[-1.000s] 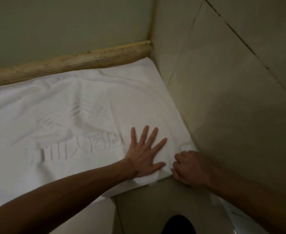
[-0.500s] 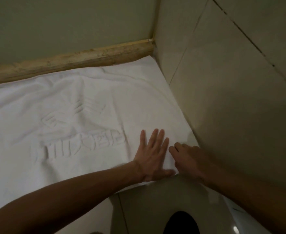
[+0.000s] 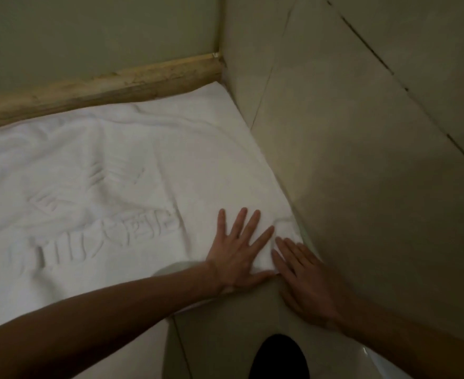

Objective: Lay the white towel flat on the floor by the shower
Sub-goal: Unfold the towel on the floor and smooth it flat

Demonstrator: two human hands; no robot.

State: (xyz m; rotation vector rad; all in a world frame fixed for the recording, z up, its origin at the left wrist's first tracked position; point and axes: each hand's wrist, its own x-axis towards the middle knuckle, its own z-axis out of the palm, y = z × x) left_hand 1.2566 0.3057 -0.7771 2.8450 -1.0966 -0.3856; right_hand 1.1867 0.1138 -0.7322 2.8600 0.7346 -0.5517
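Your white embossed terry towel (image 3: pixel 110 192) lies spread on the floor, long axis leftward; your left hand (image 3: pixel 239 258) presses it open-palmed, your right hand (image 3: pixel 304 280) flat, open, nearer its near-right corner

We could not read the raised lettering (image 3: pixel 107 242) on the towel (image 3: pixel 61 165); it was too soft and dim. The towel ran off the left edge. Our left hand (image 3: pixel 239 253) and forearm (image 3: pixel 88 318) hid its near edge, and our right hand (image 3: pixel 304 280) hid part of its corner. A dark shape (image 3: pixel 278 356) at the bottom was cut off, unidentifiable.
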